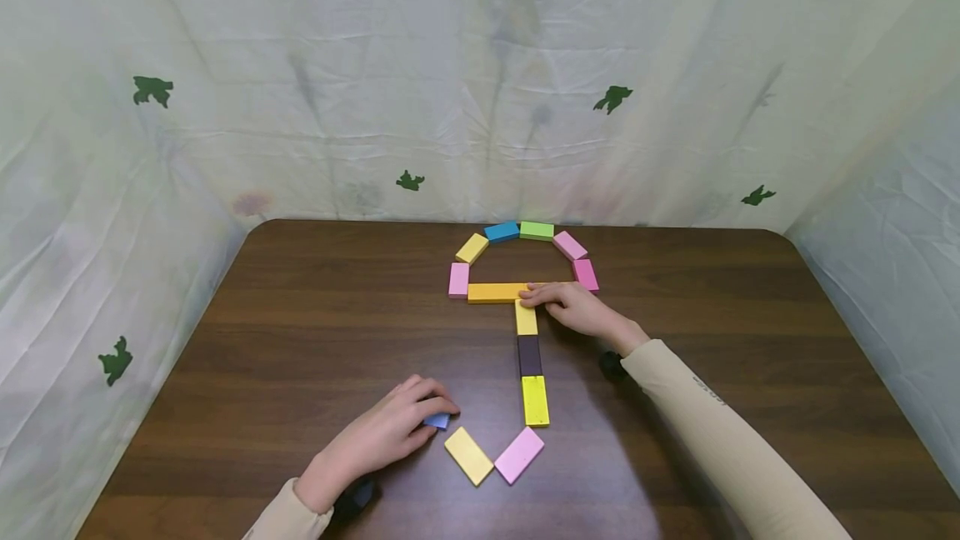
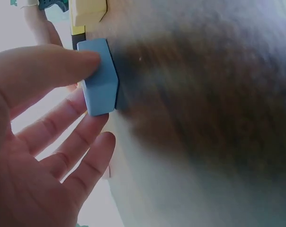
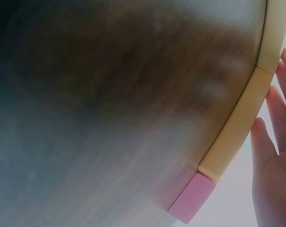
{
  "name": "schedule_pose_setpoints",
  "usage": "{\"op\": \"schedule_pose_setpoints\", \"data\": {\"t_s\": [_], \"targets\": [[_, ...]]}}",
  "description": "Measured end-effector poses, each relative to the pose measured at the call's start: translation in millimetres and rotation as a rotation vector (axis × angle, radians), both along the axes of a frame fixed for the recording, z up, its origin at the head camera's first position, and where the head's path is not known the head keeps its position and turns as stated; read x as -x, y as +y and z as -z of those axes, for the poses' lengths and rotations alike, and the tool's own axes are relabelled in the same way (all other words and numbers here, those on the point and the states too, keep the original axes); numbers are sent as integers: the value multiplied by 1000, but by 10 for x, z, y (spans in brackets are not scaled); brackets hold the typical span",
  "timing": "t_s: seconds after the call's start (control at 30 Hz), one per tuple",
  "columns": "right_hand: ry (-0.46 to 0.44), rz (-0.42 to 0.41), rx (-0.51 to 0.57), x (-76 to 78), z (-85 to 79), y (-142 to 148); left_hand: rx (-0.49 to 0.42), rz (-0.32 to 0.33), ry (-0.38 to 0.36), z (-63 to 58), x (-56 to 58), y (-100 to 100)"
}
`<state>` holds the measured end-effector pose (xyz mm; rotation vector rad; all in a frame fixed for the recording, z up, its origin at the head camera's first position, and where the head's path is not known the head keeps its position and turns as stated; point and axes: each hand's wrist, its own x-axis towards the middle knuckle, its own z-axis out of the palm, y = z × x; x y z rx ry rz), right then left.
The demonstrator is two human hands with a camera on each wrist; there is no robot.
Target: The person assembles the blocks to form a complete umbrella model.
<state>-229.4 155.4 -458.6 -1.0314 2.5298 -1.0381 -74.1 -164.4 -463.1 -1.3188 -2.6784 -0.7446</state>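
Note:
My left hand (image 1: 393, 426) is at the front of the table, left of the lower blocks. Its thumb and fingers grip a blue block (image 2: 98, 78), mostly covered by the hand in the head view. Just right of it, a pale yellow block (image 1: 469, 457) and a pink block (image 1: 519, 455) meet in a V. Farther back, my right hand (image 1: 577, 308) rests its extended fingers on the orange bar (image 1: 495, 293), where a yellow block (image 1: 527, 319) meets it. In the right wrist view, fingertips touch the edge of the orange row (image 3: 237, 123).
Above the bar, an arch of blocks includes a blue one (image 1: 502, 232), a green one (image 1: 537, 230) and a magenta one (image 1: 586, 275). A dark block (image 1: 529, 355) and a bright yellow block (image 1: 536, 401) continue the column. A pale curtain (image 1: 480, 107) hangs behind the wooden table (image 1: 337, 315).

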Motion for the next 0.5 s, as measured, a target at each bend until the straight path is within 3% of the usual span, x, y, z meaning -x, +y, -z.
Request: {"op": "schedule_pose_setpoints", "data": {"t_s": [0.33,0.5], "targets": [[7,-9,5,-1,-4,-4,12,45,-79,-20,-8,-1],[-1,-7,8,-2,-8,-5,9,86,-76,-22,-2,-10]]}}
